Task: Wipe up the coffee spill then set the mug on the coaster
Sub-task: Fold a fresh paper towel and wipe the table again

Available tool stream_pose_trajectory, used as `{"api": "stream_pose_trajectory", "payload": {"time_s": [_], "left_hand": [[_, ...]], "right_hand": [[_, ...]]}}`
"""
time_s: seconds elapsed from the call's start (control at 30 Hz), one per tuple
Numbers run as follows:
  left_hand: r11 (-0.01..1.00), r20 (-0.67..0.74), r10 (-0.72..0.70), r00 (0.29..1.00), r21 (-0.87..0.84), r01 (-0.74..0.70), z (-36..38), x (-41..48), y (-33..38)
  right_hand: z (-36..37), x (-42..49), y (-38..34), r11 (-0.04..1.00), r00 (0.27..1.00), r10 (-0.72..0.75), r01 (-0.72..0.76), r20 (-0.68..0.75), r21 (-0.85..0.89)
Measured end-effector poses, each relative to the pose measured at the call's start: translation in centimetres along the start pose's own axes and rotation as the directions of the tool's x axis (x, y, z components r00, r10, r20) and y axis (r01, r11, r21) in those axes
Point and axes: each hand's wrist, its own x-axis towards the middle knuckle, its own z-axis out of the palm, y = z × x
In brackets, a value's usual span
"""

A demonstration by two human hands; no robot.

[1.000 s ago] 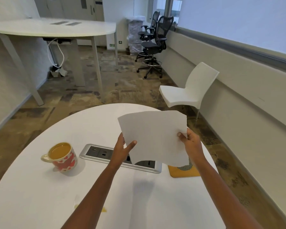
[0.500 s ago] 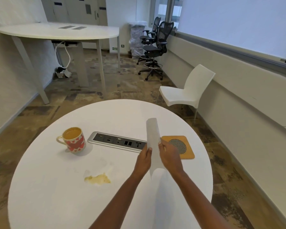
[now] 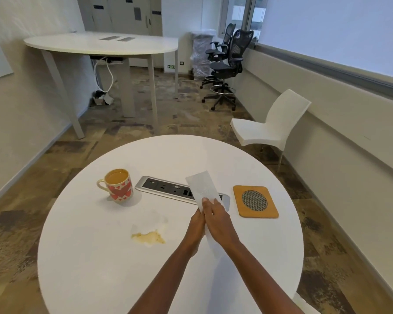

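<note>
Our left hand (image 3: 196, 225) and right hand (image 3: 217, 219) pinch the folded napkin (image 3: 201, 185); we should blot the coffee spill (image 3: 149, 237) edge-inward.

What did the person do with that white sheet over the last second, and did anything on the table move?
The paper sheet, held spread open by both edges a second ago, has been folded into a narrow strip; the left hand and right hand came together and now hold it between them. The mug, coffee spill and coaster stayed where they were.
</note>
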Motion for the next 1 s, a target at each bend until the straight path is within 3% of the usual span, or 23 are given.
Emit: {"api": "stream_pose_trajectory", "payload": {"time_s": [0.1, 0.17, 0.27, 0.33, 0.43, 0.53, 0.63, 0.77, 1.0], "left_hand": [[1.0, -0.045, -0.004, 0.999, 0.021, 0.005, -1.5, 0.7, -0.5], [1.0, -0.048, -0.016, 0.999, 0.018, 0.016, -2.9, 1.3, -0.8], [0.995, -0.043, -0.088, 0.995, -0.056, 0.086, -5.3, 2.2, -0.8], [0.982, -0.04, -0.144, 0.989, -0.126, 0.138, -7.2, 2.8, -0.5], [0.961, -0.01, -0.202, 0.979, -0.197, 0.196, -9.9, 3.6, 0.1], [0.95, 0.044, -0.249, 0.967, -0.181, 0.253, -12.2, 4.4, 0.3], [0.949, 0.113, -0.286, 0.952, -0.107, 0.298, -14.0, 4.8, 0.3], [0.967, 0.217, -0.242, 0.946, -0.023, 0.253, -16.2, 5.1, 0.4], [0.96, 0.222, -0.274, 0.936, -0.001, 0.281, -18.8, 5.9, 0.0]], "right_hand": [[0.4, 0.6, 0.0, 0.998, 0.999, 0.049, -0.05, 0.021, 0.036], [0.3, 1.1, 0.1, 1.0, 1.0, 0.002, -0.002, 0.017, -0.004], [0.0, 2.0, 0.7, 0.992, 0.99, -0.103, 0.095, -0.1, -0.083], [-0.2, 2.9, 1.3, 0.995, 0.989, -0.07, 0.06, -0.13, -0.082], [0.0, 4.1, 1.5, 0.952, 0.98, 0.184, -0.198, 0.079, 0.234], [0.7, 4.9, 1.4, 0.822, 0.916, 0.222, -0.36, 0.333, 0.442], [2.0, 5.7, 1.6, 0.807, 0.903, 0.218, -0.38, 0.37, 0.452], [3.9, 6.3, 1.6, 0.805, 0.897, 0.256, -0.404, 0.36, 0.434], [6.3, 6.8, 1.4, 0.855, 0.898, 0.205, -0.358, 0.389, 0.376]]}}
